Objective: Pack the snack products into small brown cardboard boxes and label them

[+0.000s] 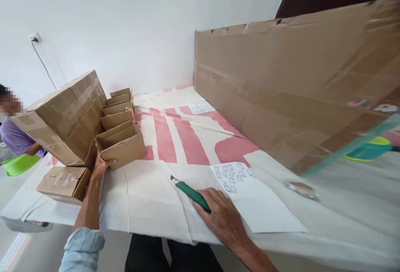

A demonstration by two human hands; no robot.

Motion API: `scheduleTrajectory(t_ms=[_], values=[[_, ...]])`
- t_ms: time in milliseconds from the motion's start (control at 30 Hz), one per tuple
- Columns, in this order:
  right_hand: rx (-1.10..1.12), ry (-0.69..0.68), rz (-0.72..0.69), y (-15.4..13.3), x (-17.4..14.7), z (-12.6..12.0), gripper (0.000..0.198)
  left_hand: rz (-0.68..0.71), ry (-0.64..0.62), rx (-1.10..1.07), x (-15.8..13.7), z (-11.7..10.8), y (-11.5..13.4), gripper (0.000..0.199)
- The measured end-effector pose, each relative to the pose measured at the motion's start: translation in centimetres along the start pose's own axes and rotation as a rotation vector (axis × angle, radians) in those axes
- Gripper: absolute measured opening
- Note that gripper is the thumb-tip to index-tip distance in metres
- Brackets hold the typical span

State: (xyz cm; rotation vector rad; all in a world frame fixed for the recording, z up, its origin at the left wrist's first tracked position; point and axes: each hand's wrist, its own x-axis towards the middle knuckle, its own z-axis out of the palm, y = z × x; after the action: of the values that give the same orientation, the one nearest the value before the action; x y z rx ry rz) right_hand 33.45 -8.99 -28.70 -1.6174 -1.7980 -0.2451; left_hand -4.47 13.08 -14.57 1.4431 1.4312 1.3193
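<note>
My left hand [101,163] grips the lower near corner of an open-topped cardboard box [125,155], the nearest in a row of small boxes. Behind it, more small open cardboard boxes [117,119] stand in line against a large taped carton [75,117]. In my right hand [220,213] is a box cutter [193,196] with a green handle, its blade showing and pointing up and left over the cloth. Part of a white sheet of paper [265,209] with pencil-drawn shapes lies just right of this hand.
A closed small carton [64,182] sits left of my left forearm. Along the right stands a tall cardboard panel [281,80]. A roll of clear tape [301,189] and a written sheet [200,106] lie on the cloth-covered table [150,201]. Another person [18,134] is at the far left.
</note>
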Motion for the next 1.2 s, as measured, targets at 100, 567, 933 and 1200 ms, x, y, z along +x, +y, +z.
scheduleTrajectory(t_ms=[100, 567, 933, 1200], values=[[0.003, 0.01, 0.004, 0.0, 0.1, -0.2, 0.016, -0.024, 0.144, 0.143, 1.5, 0.8, -1.3, 0.081], [0.049, -0.014, 0.052, -0.2, 0.4, -1.0, 0.017, 0.11, -0.031, 0.609, 2.2, 8.6, -3.3, 0.016], [0.082, -0.001, 0.052, -0.4, 0.9, -1.8, 0.014, 0.098, -0.08, 0.726, 6.6, 10.7, -3.9, 0.027], [0.109, -0.034, 0.074, -0.3, 0.9, -1.7, 0.013, 0.18, -0.23, 0.748, 7.2, 10.7, -3.3, 0.056]])
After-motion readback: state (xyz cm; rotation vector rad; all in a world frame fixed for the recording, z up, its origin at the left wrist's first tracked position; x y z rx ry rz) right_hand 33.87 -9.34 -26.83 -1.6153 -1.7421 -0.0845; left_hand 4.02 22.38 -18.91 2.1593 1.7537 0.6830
